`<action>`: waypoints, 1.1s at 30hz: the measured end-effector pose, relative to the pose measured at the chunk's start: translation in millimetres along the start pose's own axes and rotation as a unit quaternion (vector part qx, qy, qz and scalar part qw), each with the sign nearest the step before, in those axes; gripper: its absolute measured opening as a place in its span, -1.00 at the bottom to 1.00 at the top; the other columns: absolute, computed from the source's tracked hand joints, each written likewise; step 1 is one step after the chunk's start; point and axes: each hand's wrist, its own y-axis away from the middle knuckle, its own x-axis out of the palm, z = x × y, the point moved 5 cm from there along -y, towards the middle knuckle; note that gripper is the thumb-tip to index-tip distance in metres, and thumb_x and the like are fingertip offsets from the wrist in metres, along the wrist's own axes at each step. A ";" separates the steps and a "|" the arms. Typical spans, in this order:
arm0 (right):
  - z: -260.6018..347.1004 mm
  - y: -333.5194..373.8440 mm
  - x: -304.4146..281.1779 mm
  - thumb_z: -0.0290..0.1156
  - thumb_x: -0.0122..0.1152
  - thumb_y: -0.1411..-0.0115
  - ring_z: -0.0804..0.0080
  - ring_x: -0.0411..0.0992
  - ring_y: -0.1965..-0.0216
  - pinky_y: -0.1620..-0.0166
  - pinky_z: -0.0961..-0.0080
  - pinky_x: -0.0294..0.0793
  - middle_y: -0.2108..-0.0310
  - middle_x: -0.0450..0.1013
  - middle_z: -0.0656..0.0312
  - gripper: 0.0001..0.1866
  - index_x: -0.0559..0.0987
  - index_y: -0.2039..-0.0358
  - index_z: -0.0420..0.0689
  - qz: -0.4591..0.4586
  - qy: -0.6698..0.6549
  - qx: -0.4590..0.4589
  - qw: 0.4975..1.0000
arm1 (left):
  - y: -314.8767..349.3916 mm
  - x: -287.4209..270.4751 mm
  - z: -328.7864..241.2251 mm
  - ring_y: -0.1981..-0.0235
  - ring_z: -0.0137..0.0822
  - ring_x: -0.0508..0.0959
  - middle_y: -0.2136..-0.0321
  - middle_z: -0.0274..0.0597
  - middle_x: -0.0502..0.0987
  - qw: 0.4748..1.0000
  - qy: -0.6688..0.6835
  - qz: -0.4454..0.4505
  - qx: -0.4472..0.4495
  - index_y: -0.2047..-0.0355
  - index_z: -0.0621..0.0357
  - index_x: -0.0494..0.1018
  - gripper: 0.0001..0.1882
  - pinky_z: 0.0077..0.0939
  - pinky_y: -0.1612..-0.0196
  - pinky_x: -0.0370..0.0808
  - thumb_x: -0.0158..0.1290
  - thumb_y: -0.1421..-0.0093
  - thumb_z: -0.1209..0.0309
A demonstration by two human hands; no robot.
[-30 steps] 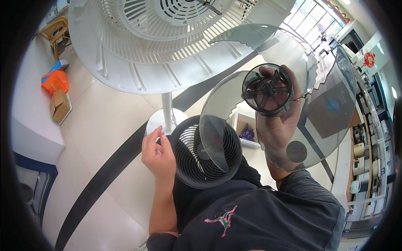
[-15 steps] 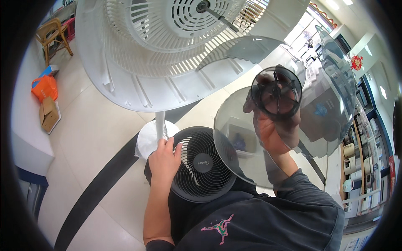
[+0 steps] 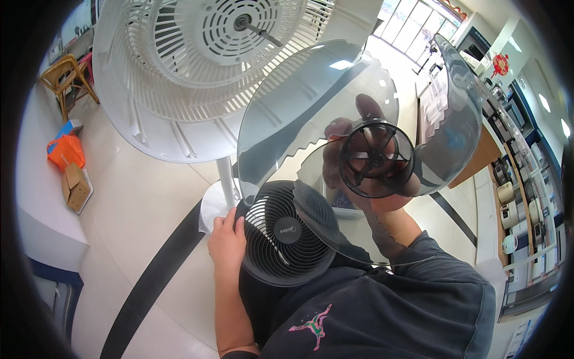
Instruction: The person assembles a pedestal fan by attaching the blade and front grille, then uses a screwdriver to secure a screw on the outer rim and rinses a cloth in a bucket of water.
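Note:
My right hand (image 3: 396, 202) is closed round the back of a translucent grey fan blade (image 3: 287, 113), seen through its black-rimmed hub (image 3: 376, 158). The blade is tilted, and part of it overlaps the white fan housing (image 3: 197, 110) in my view. Whether the two touch, I cannot tell. A bare metal motor shaft (image 3: 263, 33) sticks out of the housing's slotted centre. My left hand (image 3: 227, 242) grips the left edge of a black round fan grille (image 3: 287, 251) resting against my lap. Its fingertips lie near the white stand pole (image 3: 226, 178).
A white covered base (image 3: 214, 206) stands on the tiled floor, which a dark stripe (image 3: 152, 287) crosses. Off to the left are a wooden chair (image 3: 69, 84), an orange bag (image 3: 66, 152) and a cardboard box (image 3: 76, 186). Shelves of small appliances (image 3: 508, 212) line the right side.
My right hand has carried the fan blade left toward the housing, turning it on the way. My left hand has shifted outward to the grille's left edge. The head view has shifted too.

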 end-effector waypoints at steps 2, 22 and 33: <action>2.3 3.9 3.8 -0.03 0.01 -0.43 -0.03 0.51 -0.13 -0.11 0.15 0.60 -0.25 0.29 -0.42 -0.27 0.14 -0.46 -0.18 0.002 -0.008 0.005 1.000 | 2.9 -1.6 -2.8 0.24 0.08 0.63 0.23 -0.06 0.56 1.000 0.000 0.002 -0.001 -0.15 -0.11 0.55 -0.62 -0.06 0.15 0.55 0.08 -0.39 0.13; 9.4 34.6 25.4 -0.24 0.29 -0.22 0.07 0.39 -0.29 -0.31 0.19 0.41 -0.28 0.31 -0.24 -0.04 0.04 -0.48 -0.35 -0.017 0.144 0.071 0.987 | 93.2 -117.8 -108.0 0.51 -0.47 0.52 0.40 -0.21 0.58 0.947 0.167 -0.206 0.181 0.18 0.29 0.66 -0.85 -0.61 0.49 0.40 0.20 -0.24 0.60; 2.6 43.3 23.0 -0.02 0.29 -0.23 0.05 0.46 -0.17 -0.24 0.26 0.43 -0.22 0.32 -0.34 0.01 0.04 -0.46 -0.36 -0.039 0.088 0.072 0.993 | 90.8 -174.9 -217.9 0.54 -0.38 0.51 0.44 -0.28 0.51 0.865 0.095 -0.285 0.403 0.15 0.21 0.70 -0.72 -0.58 0.50 0.44 0.34 -0.08 0.63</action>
